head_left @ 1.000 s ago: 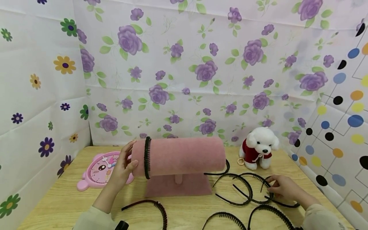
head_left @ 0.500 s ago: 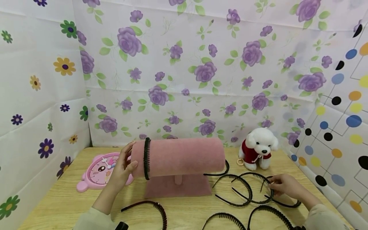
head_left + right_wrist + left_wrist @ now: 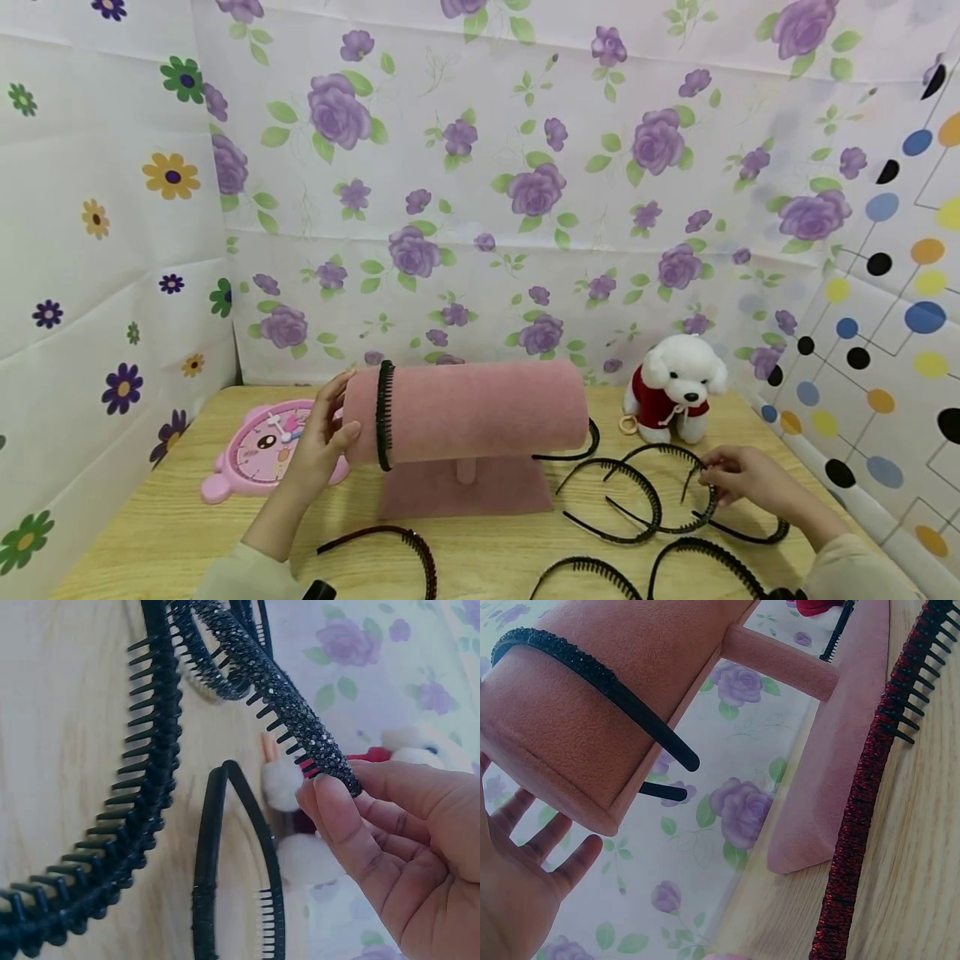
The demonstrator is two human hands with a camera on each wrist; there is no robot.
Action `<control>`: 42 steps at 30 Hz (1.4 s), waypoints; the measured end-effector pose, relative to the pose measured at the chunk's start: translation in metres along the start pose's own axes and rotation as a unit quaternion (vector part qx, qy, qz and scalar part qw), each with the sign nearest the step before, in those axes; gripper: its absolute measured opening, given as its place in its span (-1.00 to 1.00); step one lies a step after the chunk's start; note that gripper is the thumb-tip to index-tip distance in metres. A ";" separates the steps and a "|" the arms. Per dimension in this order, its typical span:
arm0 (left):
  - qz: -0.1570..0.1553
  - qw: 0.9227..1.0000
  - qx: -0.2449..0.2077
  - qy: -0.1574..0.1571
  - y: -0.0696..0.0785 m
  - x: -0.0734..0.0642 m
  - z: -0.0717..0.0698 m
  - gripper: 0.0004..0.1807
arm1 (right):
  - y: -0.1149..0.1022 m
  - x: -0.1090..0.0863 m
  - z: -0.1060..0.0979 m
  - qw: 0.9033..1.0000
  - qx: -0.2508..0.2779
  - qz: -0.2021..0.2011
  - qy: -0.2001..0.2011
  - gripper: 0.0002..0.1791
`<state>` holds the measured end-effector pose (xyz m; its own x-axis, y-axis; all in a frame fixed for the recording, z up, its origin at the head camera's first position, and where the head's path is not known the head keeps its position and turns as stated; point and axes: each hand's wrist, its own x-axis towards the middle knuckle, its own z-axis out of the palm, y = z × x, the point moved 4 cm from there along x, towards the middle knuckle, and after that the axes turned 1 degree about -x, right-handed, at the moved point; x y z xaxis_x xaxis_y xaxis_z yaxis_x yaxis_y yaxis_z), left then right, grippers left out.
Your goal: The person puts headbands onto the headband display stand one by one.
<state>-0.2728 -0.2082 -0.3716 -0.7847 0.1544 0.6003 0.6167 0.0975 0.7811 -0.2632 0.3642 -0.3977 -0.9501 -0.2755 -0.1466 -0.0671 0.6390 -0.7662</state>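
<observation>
A pink padded display roll [image 3: 483, 408] stands on a pink base, with a black toothed headband [image 3: 385, 417] around its left part. My left hand [image 3: 321, 437] rests against the roll's left end; in the left wrist view its fingers are loosely spread beside that end. On the right, my right hand [image 3: 753, 483] pinches a black headband near its rim. The right wrist view shows this headband [image 3: 296, 712] covered in glittering dark stones, teeth on its inner side, between thumb and fingers. It overlaps another black headband [image 3: 651, 487] to its left in the head view.
Further black headbands [image 3: 705, 546] lie at the front right, and one dark red beaded headband [image 3: 420, 546] at the front left. Another headband [image 3: 592, 437] is partly hidden behind the roll. A pink clock [image 3: 258, 454] lies left; a white plush dog [image 3: 678, 387] stands back right.
My right hand has risen slightly and shifted a little right, and the pinched headband has moved with it. The left hand and roll stay in place.
</observation>
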 end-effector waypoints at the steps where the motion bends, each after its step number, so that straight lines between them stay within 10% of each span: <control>1: -0.002 1.000 0.000 0.000 0.000 0.000 0.000 -0.36 | -0.002 0.000 -0.001 1.000 0.004 -0.005 -0.003 -0.45; 14: 0.002 1.000 -0.001 -0.003 0.002 0.000 0.000 -0.37 | -0.044 -0.006 -0.011 0.997 -0.035 -0.060 0.015 -0.52; 42: -0.020 1.000 0.007 -0.004 0.000 0.000 0.000 -0.36 | -0.147 0.000 -0.024 0.980 -0.179 -0.038 0.084 -0.56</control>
<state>-0.2723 -0.2082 -0.3718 -0.8088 0.1574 0.5666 0.5850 0.1181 0.8024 -0.2602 0.2875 -0.2704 -0.9731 -0.2283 0.0301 -0.2126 0.8406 -0.4981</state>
